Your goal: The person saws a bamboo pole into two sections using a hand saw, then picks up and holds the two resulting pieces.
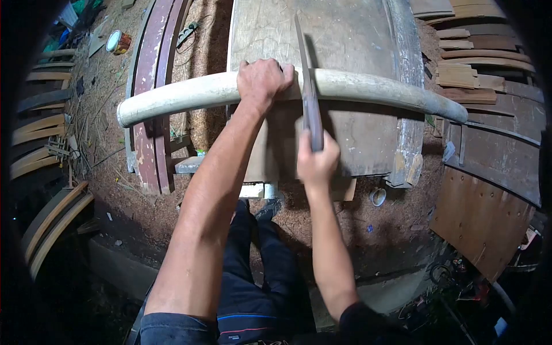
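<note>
A long whitish pipe [374,86] lies crosswise over the wooden workbench [339,144], both ends reaching past its sides. My left hand [261,79] grips the pipe from above, near its middle. Just to the right, a handsaw [305,63] crosses the pipe with its narrow blade pointing away from me. My right hand [318,158] is closed around the saw's handle on the near side of the pipe and is slightly blurred. The blade sits close beside my left thumb.
A reddish, paint-worn beam [150,98] runs along the bench's left. Curved wood strips [43,132] are stacked at far left, with more boards [471,75] at right. A power strip [187,34], a paint tin [118,42] and a white cup [378,197] lie on the shavings-covered ground.
</note>
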{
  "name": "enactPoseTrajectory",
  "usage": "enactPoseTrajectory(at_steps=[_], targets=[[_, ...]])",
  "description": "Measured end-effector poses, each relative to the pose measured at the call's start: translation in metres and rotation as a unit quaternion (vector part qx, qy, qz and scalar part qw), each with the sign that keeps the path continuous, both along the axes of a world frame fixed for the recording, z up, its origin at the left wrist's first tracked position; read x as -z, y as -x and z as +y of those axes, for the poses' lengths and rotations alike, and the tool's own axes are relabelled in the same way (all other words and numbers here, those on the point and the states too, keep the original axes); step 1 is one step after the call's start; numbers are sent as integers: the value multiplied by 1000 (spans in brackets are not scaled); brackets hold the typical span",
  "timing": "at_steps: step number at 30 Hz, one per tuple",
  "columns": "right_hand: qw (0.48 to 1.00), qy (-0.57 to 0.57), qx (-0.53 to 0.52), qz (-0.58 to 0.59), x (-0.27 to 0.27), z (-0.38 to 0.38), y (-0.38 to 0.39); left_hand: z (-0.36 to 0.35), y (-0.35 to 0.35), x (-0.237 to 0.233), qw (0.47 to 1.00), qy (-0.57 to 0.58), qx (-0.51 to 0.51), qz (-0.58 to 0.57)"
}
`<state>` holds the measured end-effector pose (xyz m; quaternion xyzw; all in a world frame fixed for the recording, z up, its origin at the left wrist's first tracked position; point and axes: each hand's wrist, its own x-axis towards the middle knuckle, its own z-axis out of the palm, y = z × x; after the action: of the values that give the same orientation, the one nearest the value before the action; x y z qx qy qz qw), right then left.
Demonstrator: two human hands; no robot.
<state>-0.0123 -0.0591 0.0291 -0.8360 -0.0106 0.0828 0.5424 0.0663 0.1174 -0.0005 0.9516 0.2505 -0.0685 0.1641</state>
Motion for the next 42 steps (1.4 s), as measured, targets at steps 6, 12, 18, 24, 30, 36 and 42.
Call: enactPoseTrajectory(at_steps=[6,12,18,24,30,36,42], targets=[[998,24,-20,-54,-14,-65,107,3,-9,6,999,8,-19,-25],[1000,-3,8,27,-6,-2,-15,7,-10,3,1000,2,-22,-8],[999,3,42,-30,-24,-61,112,7,-9,10,999,-19,-22,-28],[1000,11,-14,12,5,-12,16,8,-10,4,999,19,-31,-6],[998,-22,34,-50,12,-49,77,4,-3,5,999,6,-15,-35],[995,5,-10,-97,15,-38,71,5,-7,9,999,21,-11,-48],[1000,7,-19,-15,26,-8,19,6,-3,5,999,0,1,-38]])
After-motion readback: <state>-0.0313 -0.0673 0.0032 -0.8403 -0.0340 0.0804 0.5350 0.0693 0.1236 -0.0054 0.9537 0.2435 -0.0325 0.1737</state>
